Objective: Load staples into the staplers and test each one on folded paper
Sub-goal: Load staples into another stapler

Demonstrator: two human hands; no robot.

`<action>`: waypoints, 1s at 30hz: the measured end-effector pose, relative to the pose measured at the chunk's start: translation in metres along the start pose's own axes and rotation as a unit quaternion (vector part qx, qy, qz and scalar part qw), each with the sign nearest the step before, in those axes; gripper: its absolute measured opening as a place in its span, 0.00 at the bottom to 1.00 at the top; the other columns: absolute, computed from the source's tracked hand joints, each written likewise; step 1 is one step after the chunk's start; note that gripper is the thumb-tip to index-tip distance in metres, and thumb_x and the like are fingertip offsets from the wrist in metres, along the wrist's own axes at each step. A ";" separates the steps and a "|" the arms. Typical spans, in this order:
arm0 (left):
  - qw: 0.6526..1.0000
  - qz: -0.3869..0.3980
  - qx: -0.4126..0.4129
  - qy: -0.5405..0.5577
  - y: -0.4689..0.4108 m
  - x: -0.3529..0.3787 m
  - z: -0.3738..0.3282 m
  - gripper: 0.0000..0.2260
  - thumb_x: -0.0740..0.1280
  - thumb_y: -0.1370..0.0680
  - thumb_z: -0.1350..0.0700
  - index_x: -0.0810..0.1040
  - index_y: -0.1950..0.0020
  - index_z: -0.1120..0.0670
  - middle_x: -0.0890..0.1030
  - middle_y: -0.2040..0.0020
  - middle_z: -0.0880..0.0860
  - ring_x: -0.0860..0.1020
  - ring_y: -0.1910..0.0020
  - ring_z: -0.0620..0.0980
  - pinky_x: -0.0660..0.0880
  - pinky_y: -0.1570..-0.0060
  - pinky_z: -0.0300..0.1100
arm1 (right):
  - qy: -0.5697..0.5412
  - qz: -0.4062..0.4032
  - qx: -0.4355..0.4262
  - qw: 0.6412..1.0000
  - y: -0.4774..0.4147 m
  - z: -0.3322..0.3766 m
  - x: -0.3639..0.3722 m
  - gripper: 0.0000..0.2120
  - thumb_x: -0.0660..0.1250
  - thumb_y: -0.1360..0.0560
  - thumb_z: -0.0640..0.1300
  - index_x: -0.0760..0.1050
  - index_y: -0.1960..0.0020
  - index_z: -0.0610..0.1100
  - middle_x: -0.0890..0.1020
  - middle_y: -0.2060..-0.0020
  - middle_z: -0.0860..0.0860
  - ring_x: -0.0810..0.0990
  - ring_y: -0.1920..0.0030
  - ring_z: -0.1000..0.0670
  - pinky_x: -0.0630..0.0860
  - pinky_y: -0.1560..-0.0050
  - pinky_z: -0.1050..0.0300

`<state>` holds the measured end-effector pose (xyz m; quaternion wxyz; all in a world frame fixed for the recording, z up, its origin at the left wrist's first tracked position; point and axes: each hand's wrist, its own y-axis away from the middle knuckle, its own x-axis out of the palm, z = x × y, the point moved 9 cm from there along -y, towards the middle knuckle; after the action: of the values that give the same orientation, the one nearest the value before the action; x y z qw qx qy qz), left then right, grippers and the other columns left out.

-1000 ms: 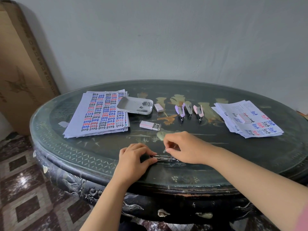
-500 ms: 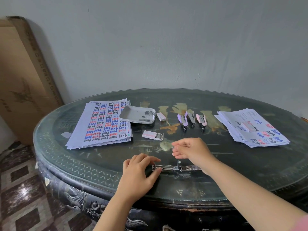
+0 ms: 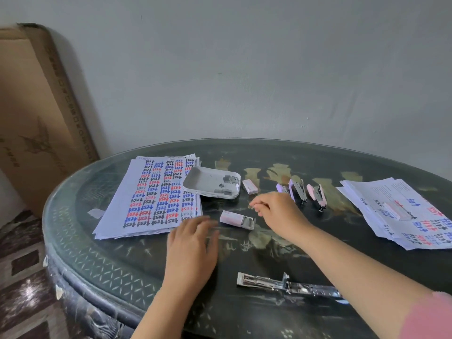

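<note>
A metal stapler (image 3: pixel 281 285) lies opened out flat near the table's front edge, untouched. My left hand (image 3: pixel 193 243) hovers blurred above the table, fingers spread, just left of an open pink staple box (image 3: pixel 236 219). My right hand (image 3: pixel 276 211) is over that box's right end, fingertips pinched together; whether they hold staples I cannot tell. Behind it stand three small staplers, two purple (image 3: pixel 297 190) and one pink (image 3: pixel 318 195). A second small staple box (image 3: pixel 250 186) lies beside a white tray (image 3: pixel 203 179) holding loose staple strips.
A stack of printed sheets (image 3: pixel 156 199) lies at the left of the dark oval table (image 3: pixel 117 265), another stack (image 3: pixel 401 211) at the right with a pink box on it. A cardboard box (image 3: pixel 36 118) leans on the wall at left.
Both hands let go of the metal stapler and moved away from me toward the open staple box. The camera has tilted up, so the table sits lower in view.
</note>
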<state>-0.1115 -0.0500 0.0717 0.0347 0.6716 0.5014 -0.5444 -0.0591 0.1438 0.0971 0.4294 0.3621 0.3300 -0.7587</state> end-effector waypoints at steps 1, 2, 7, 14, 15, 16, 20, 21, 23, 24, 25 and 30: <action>0.999 0.003 -0.021 -0.030 -0.008 0.000 0.007 0.16 0.58 0.23 0.45 0.78 0.40 0.47 0.78 0.37 0.47 0.73 0.35 0.50 0.66 0.36 0.51 | -0.022 -0.016 0.003 1.000 -0.010 0.001 0.000 0.10 0.63 0.21 0.38 0.83 0.47 0.43 0.84 0.55 0.49 0.81 0.55 0.51 0.78 0.46 0.52; 0.997 0.022 -0.044 -0.053 -0.015 0.003 0.014 0.18 0.58 0.21 0.45 0.74 0.33 0.46 0.72 0.30 0.48 0.67 0.29 0.50 0.59 0.30 0.51 | -0.042 -0.031 0.005 0.999 -0.019 0.004 0.000 0.10 0.63 0.22 0.38 0.83 0.48 0.43 0.85 0.56 0.49 0.81 0.56 0.51 0.78 0.47 0.51; 0.980 0.143 -0.095 -0.098 -0.019 0.038 0.038 0.25 0.46 0.19 0.41 0.48 0.22 0.43 0.47 0.21 0.45 0.42 0.22 0.48 0.35 0.26 0.53 | -0.064 -0.047 -0.004 0.997 -0.060 0.016 0.012 0.09 0.65 0.22 0.40 0.83 0.46 0.42 0.85 0.51 0.47 0.80 0.53 0.52 0.70 0.50 0.65; 0.977 0.133 -0.093 -0.137 -0.018 0.043 0.044 0.33 0.33 0.27 0.38 0.49 0.22 0.42 0.49 0.21 0.44 0.45 0.22 0.48 0.37 0.26 0.53 | -0.051 -0.032 -0.011 0.998 -0.093 0.008 0.047 0.07 0.69 0.24 0.41 0.85 0.50 0.46 0.80 0.55 0.50 0.73 0.58 0.55 0.67 0.53 0.63; 0.977 0.133 -0.093 -0.137 -0.018 0.044 0.043 0.33 0.34 0.27 0.38 0.51 0.23 0.42 0.51 0.21 0.45 0.46 0.22 0.48 0.37 0.26 0.53 | -0.057 -0.036 -0.011 0.998 -0.095 0.007 0.049 0.06 0.70 0.25 0.41 0.85 0.51 0.46 0.79 0.57 0.52 0.71 0.61 0.58 0.66 0.56 0.65; 0.977 0.133 -0.095 -0.134 -0.019 0.044 0.043 0.33 0.35 0.26 0.38 0.53 0.23 0.42 0.52 0.21 0.45 0.47 0.22 0.48 0.38 0.26 0.52 | -0.068 -0.040 -0.010 0.997 -0.096 0.006 0.050 0.05 0.71 0.26 0.42 0.85 0.52 0.47 0.80 0.58 0.53 0.70 0.64 0.60 0.65 0.59 0.67; 0.977 0.138 -0.100 -0.130 -0.019 0.043 0.043 0.34 0.33 0.28 0.38 0.53 0.23 0.42 0.51 0.22 0.44 0.47 0.22 0.48 0.39 0.25 0.52 | -0.071 -0.027 -0.007 0.997 -0.100 0.006 0.055 0.04 0.72 0.27 0.44 0.86 0.54 0.48 0.84 0.57 0.57 0.73 0.63 0.62 0.69 0.57 0.67; 0.977 0.138 -0.100 -0.132 -0.019 0.043 0.043 0.34 0.32 0.28 0.38 0.51 0.23 0.41 0.50 0.21 0.44 0.46 0.22 0.47 0.38 0.25 0.52 | -0.068 -0.025 -0.007 0.997 -0.100 0.006 0.054 0.05 0.72 0.27 0.45 0.86 0.54 0.48 0.85 0.55 0.56 0.75 0.59 0.60 0.72 0.53 0.63; 0.977 0.137 -0.100 -0.131 -0.019 0.042 0.042 0.34 0.32 0.28 0.38 0.51 0.23 0.41 0.50 0.21 0.44 0.45 0.22 0.47 0.38 0.25 0.52 | -0.073 -0.027 -0.010 0.997 -0.098 0.006 0.050 0.05 0.72 0.27 0.46 0.86 0.55 0.48 0.85 0.54 0.53 0.76 0.54 0.54 0.73 0.50 0.57; 0.977 0.136 -0.100 -0.131 -0.019 0.041 0.041 0.33 0.33 0.27 0.38 0.50 0.23 0.41 0.50 0.21 0.44 0.45 0.22 0.47 0.38 0.25 0.52 | -0.073 -0.031 -0.014 0.997 -0.096 0.006 0.047 0.05 0.71 0.27 0.45 0.86 0.55 0.47 0.85 0.55 0.53 0.75 0.55 0.53 0.73 0.51 0.57; 0.977 0.137 -0.101 -0.130 -0.019 0.041 0.041 0.31 0.35 0.26 0.38 0.50 0.23 0.41 0.49 0.21 0.44 0.45 0.22 0.47 0.38 0.25 0.52 | -0.067 -0.037 -0.019 0.997 -0.093 0.007 0.041 0.06 0.71 0.26 0.45 0.86 0.54 0.46 0.85 0.55 0.52 0.74 0.56 0.54 0.72 0.51 0.57; 0.976 0.143 -0.103 -0.124 -0.018 0.039 0.040 0.26 0.41 0.21 0.40 0.50 0.23 0.42 0.48 0.21 0.44 0.44 0.22 0.47 0.37 0.26 0.52 | -0.026 0.014 0.002 1.000 -0.059 -0.003 0.023 0.05 0.70 0.27 0.43 0.85 0.58 0.46 0.84 0.62 0.54 0.79 0.58 0.55 0.75 0.53 0.60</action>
<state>-0.1562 -0.0397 0.0347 0.2434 0.6567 0.4452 -0.5579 -0.1195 0.1611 0.0881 0.4477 0.3473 0.3119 -0.7627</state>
